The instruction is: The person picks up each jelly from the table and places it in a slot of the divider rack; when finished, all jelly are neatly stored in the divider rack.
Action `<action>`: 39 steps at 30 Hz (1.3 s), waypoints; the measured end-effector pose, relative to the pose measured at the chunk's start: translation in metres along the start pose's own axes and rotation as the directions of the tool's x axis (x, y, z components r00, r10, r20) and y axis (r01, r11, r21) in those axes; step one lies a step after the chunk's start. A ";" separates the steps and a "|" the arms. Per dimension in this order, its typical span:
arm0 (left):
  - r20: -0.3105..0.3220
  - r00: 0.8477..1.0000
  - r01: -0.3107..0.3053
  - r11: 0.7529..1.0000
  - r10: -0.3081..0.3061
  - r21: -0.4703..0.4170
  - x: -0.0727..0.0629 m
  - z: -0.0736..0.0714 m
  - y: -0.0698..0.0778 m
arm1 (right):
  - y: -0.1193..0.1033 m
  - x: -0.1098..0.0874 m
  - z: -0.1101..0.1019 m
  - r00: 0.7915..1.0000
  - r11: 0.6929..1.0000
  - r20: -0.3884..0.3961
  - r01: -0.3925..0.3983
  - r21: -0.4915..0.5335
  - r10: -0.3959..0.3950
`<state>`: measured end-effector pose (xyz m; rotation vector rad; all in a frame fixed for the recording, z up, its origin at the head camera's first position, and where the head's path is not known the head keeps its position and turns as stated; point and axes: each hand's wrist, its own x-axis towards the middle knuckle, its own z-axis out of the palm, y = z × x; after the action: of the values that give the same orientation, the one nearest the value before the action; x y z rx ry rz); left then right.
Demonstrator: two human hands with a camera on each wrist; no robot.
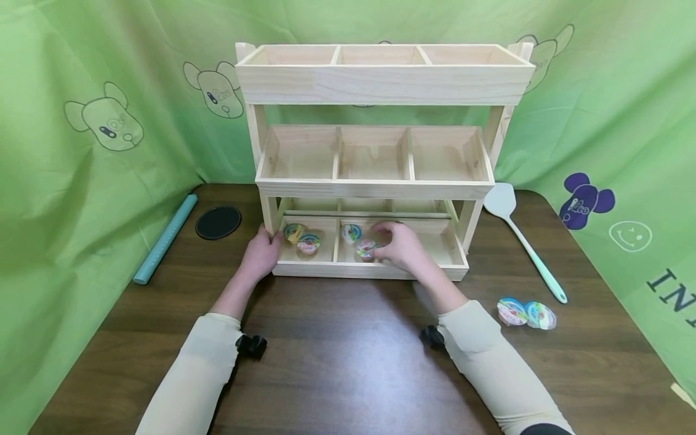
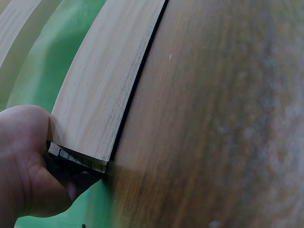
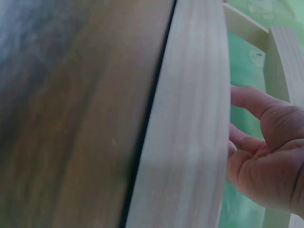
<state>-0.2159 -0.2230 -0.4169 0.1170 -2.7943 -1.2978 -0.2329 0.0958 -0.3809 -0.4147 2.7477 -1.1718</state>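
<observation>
Head view: the left hand [image 1: 261, 255] gripped the lower left corner of a wooden rack [image 1: 375, 191]. The right hand [image 1: 401, 244] reached into the middle of its bottom tray [image 1: 370, 271], beside a pink-lidded cup [image 1: 365, 248] lying there (whether it pinched the cup could not be told).

Left wrist view: thumb and fingers bracketed the corner.

Right wrist view: fingertips disappeared behind the front board [image 3: 190, 118].

On the curtain [image 1: 625, 133], the capitals "IN" [image 1: 678, 297] are being shown, with a further letter [image 1: 693, 320] being cut off at the right edge. Small lettering [image 1: 576, 209] is being borne by the purple mouse [image 1: 586, 198] and outlined mice [image 1: 111, 124], and print by the cup lids [image 1: 309, 243], too blurred to read.
</observation>
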 end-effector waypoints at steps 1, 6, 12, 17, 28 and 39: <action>0.001 1.000 0.003 1.000 -0.003 -0.001 0.000 0.000 0.000 | 0.001 -0.001 -0.002 1.000 1.000 -0.002 0.007 0.020 -0.007; 0.021 1.000 0.017 1.000 -0.017 -0.007 0.000 -0.001 0.000 | 0.005 -0.009 -0.014 0.999 0.994 -0.006 0.039 0.102 -0.039; 0.028 0.999 0.016 1.000 -0.016 -0.011 0.001 -0.002 0.001 | 0.009 -0.024 -0.026 0.997 0.987 -0.019 0.076 0.142 -0.074; 0.031 0.999 0.016 1.000 -0.015 -0.019 0.000 -0.002 0.003 | 0.012 -0.038 -0.035 0.997 0.987 -0.033 0.078 0.142 -0.074; 0.041 0.999 0.022 0.999 -0.021 -0.029 0.000 -0.003 0.002 | 0.031 -0.067 -0.060 0.996 0.972 -0.062 0.079 0.219 -0.067; 0.046 0.999 0.023 0.999 -0.022 -0.032 0.000 -0.004 0.001 | 0.051 -0.101 -0.080 0.996 0.990 -0.088 0.024 0.137 -0.012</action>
<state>-0.2161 -0.2250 -0.4136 0.1190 -2.8157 -1.3674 -0.1647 0.2146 -0.3611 -0.3822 2.7179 -1.4060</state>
